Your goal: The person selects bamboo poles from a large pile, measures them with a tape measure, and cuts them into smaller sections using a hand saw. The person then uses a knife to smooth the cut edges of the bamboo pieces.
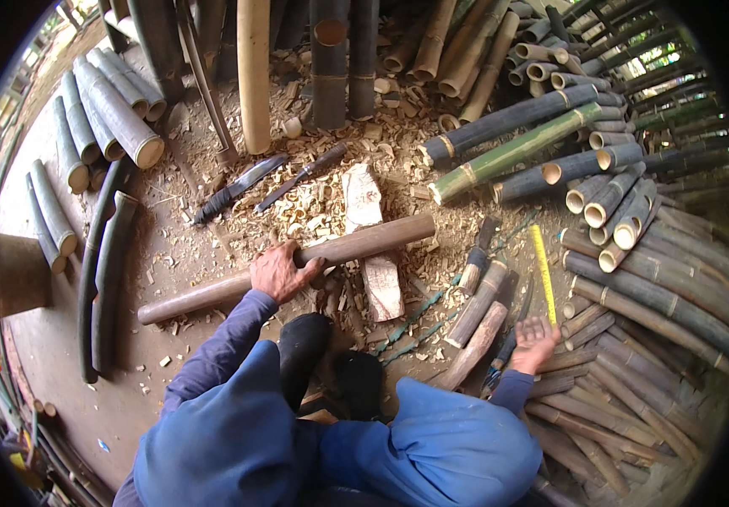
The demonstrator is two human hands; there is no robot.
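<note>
- Left hand (280, 270) grips a long brown bamboo pole (288, 269) from above, fingers (310, 269) wrapped around it near its middle; the pole lies slantwise on the floor, its thicker end propped on a pale, chipped wooden chopping block (373, 245) straight ahead of the person's black boots (301, 346).
- Right hand (535, 338) hovers open and empty, palm up and fingers spread, just above short brown bamboo offcuts (476, 314) at the person's right, beside a yellow measuring tape (544, 272) stretched out on the floor.
- Handling well, as I judge it: keep the left grip close to the block so the pole cannot roll, press it firmly down, and steady it before any tool is brought in.
- Dark-bladed chopping knife (233, 188) and a slimmer dark blade (301, 176) lie side by side beyond the block, well apart from both hands.
- Floor (69, 338) is bare packed earth, strewn with pale wood chips (322, 211) that lie thickest around the block.
- Grey and green bamboo culms (508, 152) are stacked along the right side and far edge; shorter grey cut bamboo tubes (115, 110) lie towards the far left corner, with a wooden stump (14, 275) at the left edge.
</note>
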